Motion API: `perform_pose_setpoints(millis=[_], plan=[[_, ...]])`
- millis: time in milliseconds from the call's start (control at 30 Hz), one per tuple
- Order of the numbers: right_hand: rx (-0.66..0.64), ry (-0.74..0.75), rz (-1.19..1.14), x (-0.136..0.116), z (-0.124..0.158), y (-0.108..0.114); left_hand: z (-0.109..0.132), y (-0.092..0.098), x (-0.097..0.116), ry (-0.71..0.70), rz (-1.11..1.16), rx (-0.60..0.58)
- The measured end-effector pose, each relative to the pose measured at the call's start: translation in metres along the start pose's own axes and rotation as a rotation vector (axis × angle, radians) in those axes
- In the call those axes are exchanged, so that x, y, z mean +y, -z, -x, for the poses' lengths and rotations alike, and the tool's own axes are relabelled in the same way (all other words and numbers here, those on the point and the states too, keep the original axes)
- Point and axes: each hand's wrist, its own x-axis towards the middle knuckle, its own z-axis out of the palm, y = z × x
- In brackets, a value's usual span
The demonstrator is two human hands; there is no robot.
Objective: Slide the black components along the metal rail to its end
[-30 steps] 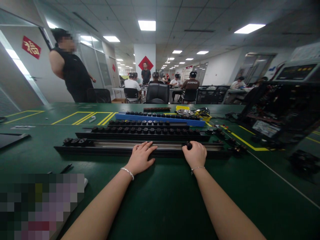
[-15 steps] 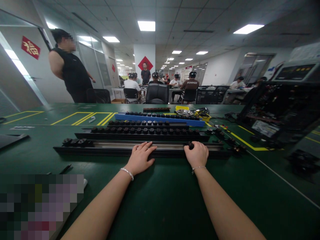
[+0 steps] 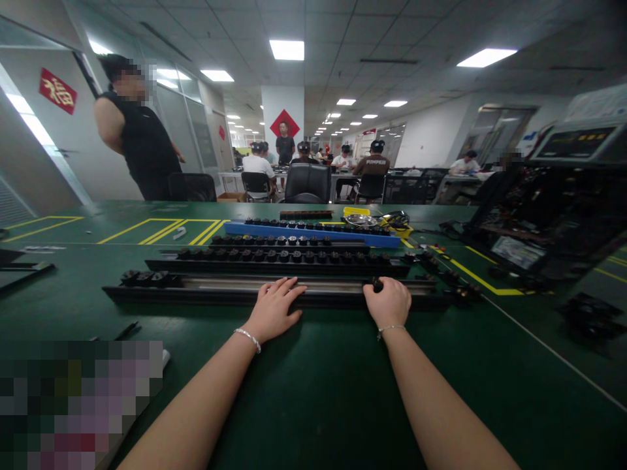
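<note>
A long black rail (image 3: 215, 297) with a pale metal strip along its channel lies crosswise in front of me. Fingers spread, my left hand (image 3: 277, 308) rests on the middle of this rail and holds nothing. Further right, my right hand (image 3: 389, 301) is closed around a small black socket-like module (image 3: 377, 284) at the rail's channel; most of that piece is hidden by the fingers. Several similar black modules (image 3: 147, 279) sit at the rail's left end.
Behind lie more black rails (image 3: 220, 266) filled with modules and a blue rail (image 3: 274, 230). Loose modules (image 3: 465, 294) lie right of the near rail. A large open machine (image 3: 539, 202) stands at the right. A person (image 3: 140, 137) stands beyond the table at left.
My right hand has shifted very slightly to the right along the rail with the black module. My left hand stays in place on the rail.
</note>
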Motion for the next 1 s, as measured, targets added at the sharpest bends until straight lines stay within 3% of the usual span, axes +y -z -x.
perform_pose_setpoints(millis=[633,833,1000], plan=[[-0.002,-0.066,-0.001,0.010,-0.005,0.006,-0.001,-0.001,-0.001,0.000,0.011,-0.010],[-0.072,-0.020,0.006,0.017,-0.006,0.009,-0.001,-0.002,-0.001,-0.002,0.006,0.008],[-0.036,0.001,0.021,0.019,-0.004,0.008,-0.001,-0.001,-0.001,-0.004,0.009,0.003]])
